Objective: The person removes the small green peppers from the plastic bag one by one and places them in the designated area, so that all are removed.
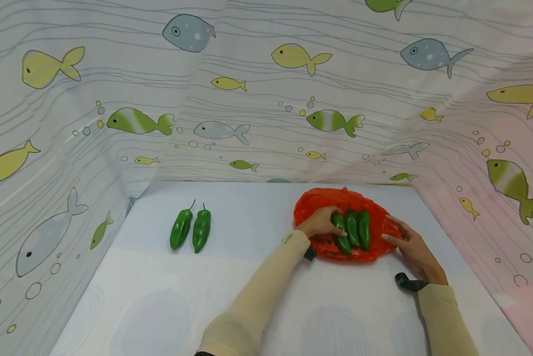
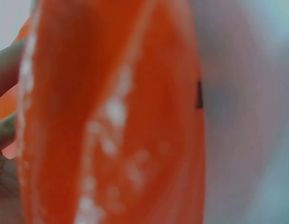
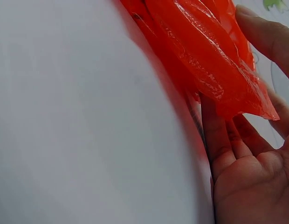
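In the head view a red plastic bag [image 1: 319, 198] lies spread on the table, with three green chili peppers [image 1: 352, 230] side by side on it. My left hand [image 1: 321, 222] holds the leftmost pepper [image 1: 343, 243] between thumb and fingers. At the bag's right edge is my right hand [image 1: 415, 249], thumb and fingers spread against the plastic. The right wrist view has the bag's crumpled edge [image 3: 205, 60] between that thumb and the fingers, without a clear pinch. Red plastic [image 2: 112, 140] fills most of the left wrist view and hides the pepper there.
Two more green peppers [image 1: 190, 231] with stems lie on the left of the white table [image 1: 248, 222]. Fish-printed sheets [image 1: 248, 99] rise behind the table and on both sides.
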The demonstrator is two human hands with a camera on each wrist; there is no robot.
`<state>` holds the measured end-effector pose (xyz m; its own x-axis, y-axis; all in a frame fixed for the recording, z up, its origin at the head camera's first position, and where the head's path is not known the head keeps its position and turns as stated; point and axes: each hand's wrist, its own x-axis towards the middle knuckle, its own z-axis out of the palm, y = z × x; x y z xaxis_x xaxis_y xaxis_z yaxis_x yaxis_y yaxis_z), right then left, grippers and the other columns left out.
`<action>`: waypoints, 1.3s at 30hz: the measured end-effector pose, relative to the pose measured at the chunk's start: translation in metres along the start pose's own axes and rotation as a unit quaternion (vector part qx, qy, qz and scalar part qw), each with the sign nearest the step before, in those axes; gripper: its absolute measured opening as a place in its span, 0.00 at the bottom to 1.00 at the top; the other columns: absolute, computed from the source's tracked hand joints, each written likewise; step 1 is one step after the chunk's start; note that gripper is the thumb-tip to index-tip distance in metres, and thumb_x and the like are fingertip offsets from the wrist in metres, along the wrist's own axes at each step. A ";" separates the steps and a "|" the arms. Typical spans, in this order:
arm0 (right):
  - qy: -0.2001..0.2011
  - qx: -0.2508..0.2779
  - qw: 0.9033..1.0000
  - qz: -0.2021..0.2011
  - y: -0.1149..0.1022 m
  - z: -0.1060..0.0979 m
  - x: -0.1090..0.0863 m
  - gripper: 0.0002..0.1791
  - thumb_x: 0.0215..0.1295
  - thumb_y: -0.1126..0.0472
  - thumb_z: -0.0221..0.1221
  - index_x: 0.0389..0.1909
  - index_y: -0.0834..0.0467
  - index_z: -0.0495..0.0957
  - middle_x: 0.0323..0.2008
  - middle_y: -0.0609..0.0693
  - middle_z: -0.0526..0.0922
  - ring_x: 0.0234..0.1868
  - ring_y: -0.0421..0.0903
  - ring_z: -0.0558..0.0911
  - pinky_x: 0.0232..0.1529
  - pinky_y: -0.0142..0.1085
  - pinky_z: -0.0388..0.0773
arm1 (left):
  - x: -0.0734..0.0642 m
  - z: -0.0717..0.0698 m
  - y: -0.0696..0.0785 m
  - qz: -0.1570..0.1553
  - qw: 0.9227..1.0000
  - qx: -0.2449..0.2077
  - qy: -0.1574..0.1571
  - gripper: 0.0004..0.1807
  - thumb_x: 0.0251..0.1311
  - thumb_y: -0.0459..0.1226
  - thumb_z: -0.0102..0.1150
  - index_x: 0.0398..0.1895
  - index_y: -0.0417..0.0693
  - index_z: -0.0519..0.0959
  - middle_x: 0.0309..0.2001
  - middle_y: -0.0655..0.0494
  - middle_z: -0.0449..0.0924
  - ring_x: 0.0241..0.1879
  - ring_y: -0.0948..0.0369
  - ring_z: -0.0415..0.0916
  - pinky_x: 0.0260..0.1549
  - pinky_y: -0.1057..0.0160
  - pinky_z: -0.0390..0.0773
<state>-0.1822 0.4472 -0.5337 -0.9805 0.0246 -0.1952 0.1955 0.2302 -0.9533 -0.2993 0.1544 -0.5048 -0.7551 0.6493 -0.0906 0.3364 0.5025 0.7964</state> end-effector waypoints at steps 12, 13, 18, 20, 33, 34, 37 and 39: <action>0.001 0.005 1.000 0.000 -0.005 0.006 0.003 0.44 0.72 0.51 0.64 0.82 0.39 0.52 0.83 0.54 0.41 0.79 0.60 0.48 0.62 0.27 0.70 | -0.009 -0.014 -0.002 0.005 0.998 -0.049 0.038 0.32 0.51 0.39 0.82 0.61 0.48 0.81 0.62 0.54 0.77 0.50 0.64 0.74 0.51 0.69 0.77; 0.001 0.002 1.000 0.000 -0.005 0.007 0.003 0.44 0.72 0.51 0.64 0.82 0.39 0.52 0.83 0.54 0.41 0.79 0.61 0.48 0.63 0.28 0.70 | -0.010 -0.015 -0.002 0.006 0.998 -0.052 0.039 0.32 0.51 0.39 0.82 0.60 0.48 0.81 0.62 0.55 0.78 0.50 0.64 0.75 0.51 0.69 0.77; -0.007 -0.008 1.000 -0.004 -0.007 0.007 0.003 0.43 0.74 0.50 0.63 0.83 0.39 0.51 0.83 0.55 0.40 0.79 0.61 0.47 0.66 0.30 0.68 | -0.013 -0.019 -0.005 0.005 0.998 -0.054 0.038 0.31 0.52 0.41 0.81 0.60 0.50 0.81 0.59 0.59 0.79 0.49 0.65 0.74 0.50 0.69 0.77; -0.007 -0.014 1.000 -0.004 -0.007 0.007 0.003 0.42 0.74 0.50 0.62 0.83 0.39 0.51 0.83 0.55 0.40 0.79 0.61 0.47 0.65 0.28 0.68 | -0.013 -0.021 -0.007 0.008 0.998 -0.052 0.037 0.30 0.52 0.42 0.81 0.60 0.52 0.81 0.59 0.61 0.78 0.49 0.66 0.74 0.51 0.68 0.77; -0.003 -0.011 1.000 0.001 0.000 0.002 0.002 0.42 0.74 0.50 0.63 0.82 0.36 0.52 0.83 0.55 0.40 0.78 0.61 0.48 0.59 0.23 0.71 | -0.018 -0.033 0.005 0.048 0.997 -0.049 0.015 0.31 0.53 0.45 0.80 0.61 0.54 0.80 0.59 0.63 0.79 0.52 0.66 0.75 0.51 0.71 0.77; -0.005 -0.013 1.000 0.002 0.000 0.002 0.001 0.43 0.74 0.49 0.63 0.82 0.36 0.51 0.83 0.56 0.40 0.78 0.61 0.48 0.60 0.24 0.71 | -0.019 -0.034 0.006 0.051 0.998 -0.047 0.014 0.31 0.53 0.45 0.80 0.61 0.54 0.80 0.59 0.63 0.79 0.52 0.67 0.75 0.51 0.71 0.77; -0.005 -0.015 1.000 0.004 0.000 0.001 -0.001 0.42 0.74 0.49 0.62 0.82 0.35 0.51 0.83 0.56 0.41 0.78 0.60 0.49 0.64 0.28 0.69 | -0.021 -0.037 0.008 0.054 0.998 -0.037 0.008 0.30 0.53 0.46 0.80 0.60 0.54 0.81 0.58 0.63 0.80 0.53 0.65 0.75 0.51 0.70 0.76; -0.005 -0.018 1.000 0.008 -0.001 0.000 -0.002 0.42 0.74 0.48 0.62 0.82 0.34 0.50 0.83 0.56 0.41 0.78 0.60 0.50 0.64 0.29 0.69 | -0.023 -0.039 0.007 0.055 0.998 -0.032 0.001 0.31 0.53 0.47 0.80 0.61 0.55 0.81 0.58 0.63 0.80 0.56 0.62 0.76 0.51 0.70 0.76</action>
<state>-0.1804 0.4469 -0.5327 -0.9768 0.0186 -0.2134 0.2106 0.2648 -0.9410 -0.3015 0.1210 -0.4743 -0.7169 0.6971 0.0019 0.3817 0.3902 0.8379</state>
